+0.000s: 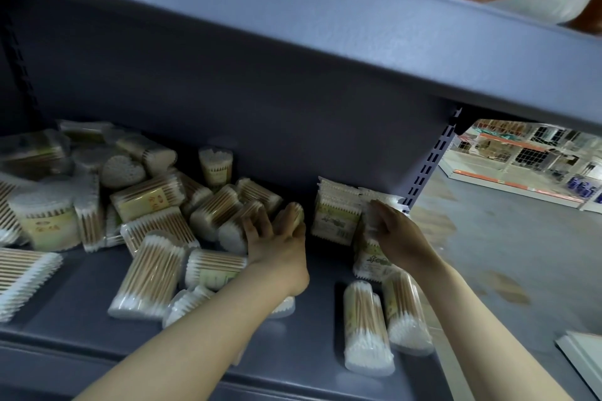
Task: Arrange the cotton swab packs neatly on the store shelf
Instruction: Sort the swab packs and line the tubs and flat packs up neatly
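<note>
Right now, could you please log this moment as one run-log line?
left hand: grips clear cylindrical swab pack | right hand: holds flat white swab packet beside upright stack | grey shelf: pile unsorted

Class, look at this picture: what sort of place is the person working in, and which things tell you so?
Most likely a shop or warehouse store: grey metal shelving with slotted uprights, many identical cotton swab packs heaped on it, and further goods racks across a concrete aisle.

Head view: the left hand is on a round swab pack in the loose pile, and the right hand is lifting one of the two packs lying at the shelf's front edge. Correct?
Not quite. The head view shows the right hand on the flat bagged packs standing at the shelf's right end; the two front packs lie untouched. The left hand is as stated.
</note>
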Available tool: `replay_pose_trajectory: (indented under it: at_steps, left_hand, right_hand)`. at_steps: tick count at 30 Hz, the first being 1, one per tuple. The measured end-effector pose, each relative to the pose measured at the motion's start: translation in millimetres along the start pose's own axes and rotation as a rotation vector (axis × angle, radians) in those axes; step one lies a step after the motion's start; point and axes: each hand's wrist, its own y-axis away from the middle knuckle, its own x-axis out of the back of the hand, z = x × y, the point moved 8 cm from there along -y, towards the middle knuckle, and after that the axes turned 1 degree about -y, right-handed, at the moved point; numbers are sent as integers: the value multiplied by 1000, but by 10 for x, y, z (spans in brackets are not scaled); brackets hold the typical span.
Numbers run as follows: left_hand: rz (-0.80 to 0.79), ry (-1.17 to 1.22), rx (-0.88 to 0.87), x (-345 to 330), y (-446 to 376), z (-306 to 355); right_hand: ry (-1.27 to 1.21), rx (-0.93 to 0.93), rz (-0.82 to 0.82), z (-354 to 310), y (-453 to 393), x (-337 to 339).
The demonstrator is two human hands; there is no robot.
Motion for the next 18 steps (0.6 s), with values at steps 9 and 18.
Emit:
replay_pose_trajectory:
  at_steps: [9, 18]
  left_hand:
    - [38, 55, -15, 44, 5, -41]
    - [90, 79, -11, 169, 49, -32]
  right_hand:
    - [24, -21, 1, 1, 7, 4]
    - [23, 39, 107, -87, 7, 57]
